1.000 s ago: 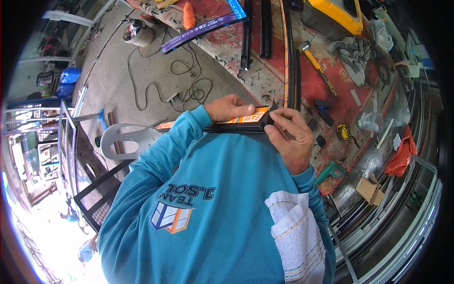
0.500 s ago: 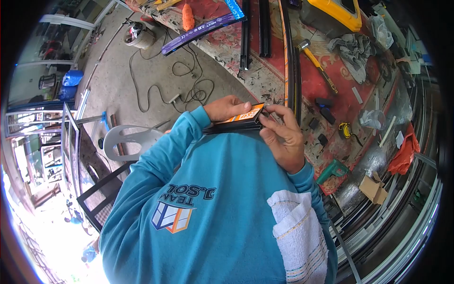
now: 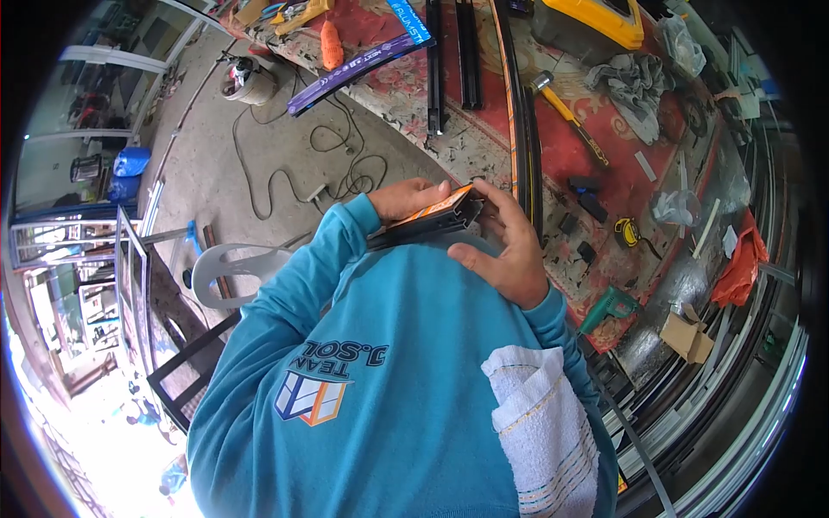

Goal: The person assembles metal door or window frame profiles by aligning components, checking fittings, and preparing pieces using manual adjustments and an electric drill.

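Observation:
A black aluminium profile (image 3: 423, 226) with orange printed film on its upper face lies close against my shirt, its hollow cut end tilted up to the right. My left hand (image 3: 406, 200) is closed around it, thumb flat on the film. At the cut end is my right hand (image 3: 509, 250), fingers reaching over the tip and thumb spread well apart from it. The index fingertip seems to touch the end; the other fingertips are partly hidden behind the profile.
On the red-carpeted bench (image 3: 553, 138) are a hammer (image 3: 570, 116), a tape measure (image 3: 628, 231), a green power tool (image 3: 609, 308), a grey cloth (image 3: 635, 86) and long black profiles (image 3: 469, 52). A cable (image 3: 276, 177) crosses the floor near a white chair (image 3: 229, 272).
My right hand has opened from a pinch at the profile's end, its thumb moving away. The profile's cut end now tilts up more. My left hand keeps its hold.

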The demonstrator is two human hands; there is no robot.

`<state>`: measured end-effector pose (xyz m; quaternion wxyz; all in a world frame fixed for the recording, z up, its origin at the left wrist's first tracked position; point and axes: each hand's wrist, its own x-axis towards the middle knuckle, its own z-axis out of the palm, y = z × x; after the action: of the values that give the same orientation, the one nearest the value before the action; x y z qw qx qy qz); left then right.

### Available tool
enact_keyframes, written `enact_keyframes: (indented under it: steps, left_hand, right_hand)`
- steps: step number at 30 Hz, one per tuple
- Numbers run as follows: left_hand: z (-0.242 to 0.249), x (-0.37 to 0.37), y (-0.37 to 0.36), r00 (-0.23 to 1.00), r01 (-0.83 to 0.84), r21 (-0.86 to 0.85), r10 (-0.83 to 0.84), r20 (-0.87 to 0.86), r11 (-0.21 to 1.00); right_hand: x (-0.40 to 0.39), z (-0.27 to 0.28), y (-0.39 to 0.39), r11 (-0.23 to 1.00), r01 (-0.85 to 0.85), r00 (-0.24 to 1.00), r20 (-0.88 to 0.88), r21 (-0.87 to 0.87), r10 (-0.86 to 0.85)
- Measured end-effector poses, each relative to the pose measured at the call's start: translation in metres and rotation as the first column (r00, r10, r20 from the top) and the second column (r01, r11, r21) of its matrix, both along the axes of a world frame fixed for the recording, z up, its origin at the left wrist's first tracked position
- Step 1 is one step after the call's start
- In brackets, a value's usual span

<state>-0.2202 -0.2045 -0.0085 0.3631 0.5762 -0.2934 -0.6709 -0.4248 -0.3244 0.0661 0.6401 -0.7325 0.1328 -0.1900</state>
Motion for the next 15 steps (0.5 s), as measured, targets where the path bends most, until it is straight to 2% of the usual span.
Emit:
enact_keyframes:
  steps: [2, 4, 5, 6, 7, 8, 9, 10, 11, 12, 13, 14, 15]
  left_hand:
    - [0.000, -0.001, -0.005, 0.999, -0.035, 0.039, 0.037, -0.037, 0.999]
    - [0.000, 0.001, -0.010, 0.999, 0.006, 0.176, 0.002, -0.044, 0.984]
    - [0.001, 0.000, -0.011, 0.999, 0.007, 0.174, 0.000, -0.045, 0.985]
    - [0.021, -0.004, -0.014, 0.999, -0.023, 0.221, 0.015, 0.038, 0.975]
    - [0.032, -0.006, -0.016, 0.992, -0.058, 0.265, 0.026, 0.122, 0.963]
    - [0.022, -0.003, -0.012, 0.992, -0.059, 0.262, 0.028, 0.122, 0.963]
    - [0.003, 0.002, -0.005, 0.998, -0.016, 0.041, 0.014, 0.057, 0.999]
    - [0.003, 0.005, -0.003, 1.000, 0.018, -0.184, -0.019, -0.001, 0.983]
    - [0.003, 0.007, -0.002, 1.000, 0.029, -0.185, -0.029, 0.000, 0.982]
    - [0.020, 0.002, -0.004, 0.995, 0.029, -0.175, -0.013, 0.094, 0.984]
    - [0.028, -0.004, -0.005, 0.983, 0.036, -0.166, -0.005, 0.183, 0.985]
    - [0.023, -0.007, -0.003, 0.985, 0.069, -0.169, -0.040, 0.170, 0.983]
    - [0.015, -0.006, 0.001, 0.982, 0.000, -0.149, 0.029, 0.189, 0.989]
  right_hand:
    - [0.003, -0.004, 0.002, 0.982, 0.037, 0.999, -0.038, 0.183, -0.031]
    - [0.007, -0.014, -0.001, 0.974, 0.081, 0.996, -0.053, 0.213, -0.072]
    - [0.009, -0.018, -0.002, 0.962, 0.120, 0.992, -0.068, 0.244, -0.106]
    - [0.008, -0.021, -0.004, 0.963, 0.120, 0.992, -0.069, 0.241, -0.107]
    - [0.007, -0.023, -0.008, 0.932, 0.122, 0.991, -0.087, 0.342, -0.098]
    - [0.006, -0.025, -0.011, 0.890, 0.124, 0.991, -0.104, 0.439, -0.087]
    - [0.006, -0.028, -0.014, 0.891, 0.123, 0.991, -0.103, 0.437, -0.086]
    - [0.007, -0.031, -0.018, 0.892, 0.141, 0.989, -0.107, 0.429, -0.105]
    - [0.009, -0.034, -0.022, 0.892, 0.165, 0.985, -0.111, 0.421, -0.130]
    - [0.012, -0.040, -0.025, 0.889, 0.182, 0.983, -0.113, 0.420, -0.148]
    - [0.015, -0.048, -0.028, 0.909, 0.130, 0.991, -0.088, 0.397, -0.103]
    - [0.015, -0.055, -0.031, 0.925, 0.086, 0.996, -0.069, 0.370, -0.065]
    - [0.014, -0.059, -0.035, 0.943, 0.064, 0.997, -0.062, 0.326, -0.046]
